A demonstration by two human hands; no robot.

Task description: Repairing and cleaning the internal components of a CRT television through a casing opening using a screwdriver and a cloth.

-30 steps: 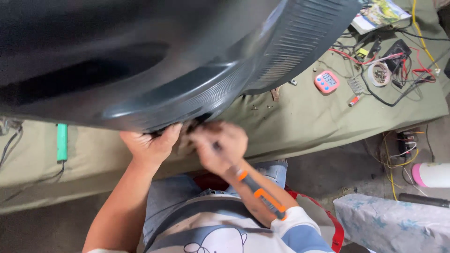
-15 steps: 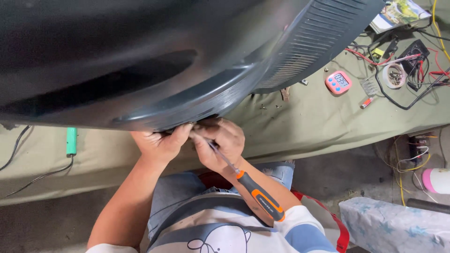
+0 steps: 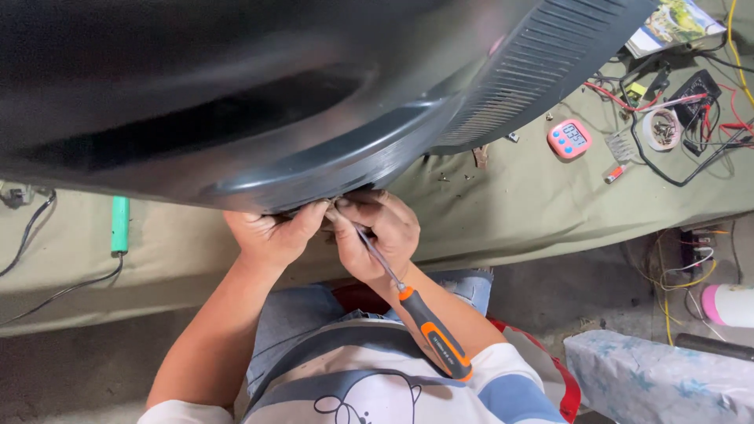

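A large dark plastic housing (image 3: 259, 102) with a ribbed vent panel fills the top of the view and overhangs the cloth-covered table (image 3: 503, 220). My left hand (image 3: 271, 232) grips the housing's lower rim from beneath. My right hand (image 3: 381, 232) is right beside it, fingers pinched at the same rim. A screwdriver (image 3: 416, 310) with a black and orange handle lies across my right hand, its shaft running up toward the rim and its handle resting along my forearm. The tip is hidden between my fingers.
A pink digital timer (image 3: 569, 139), a roll of tape holding screws (image 3: 661, 129), red and black wires (image 3: 707, 118) and a booklet (image 3: 675, 23) lie at the table's right. A green tool handle (image 3: 119, 224) with a cable lies left. A white and pink bottle (image 3: 726, 305) sits on the floor at right.
The view has shifted slightly. Both hands stay at the housing rim; the screwdriver handle has dropped lower along my right forearm.
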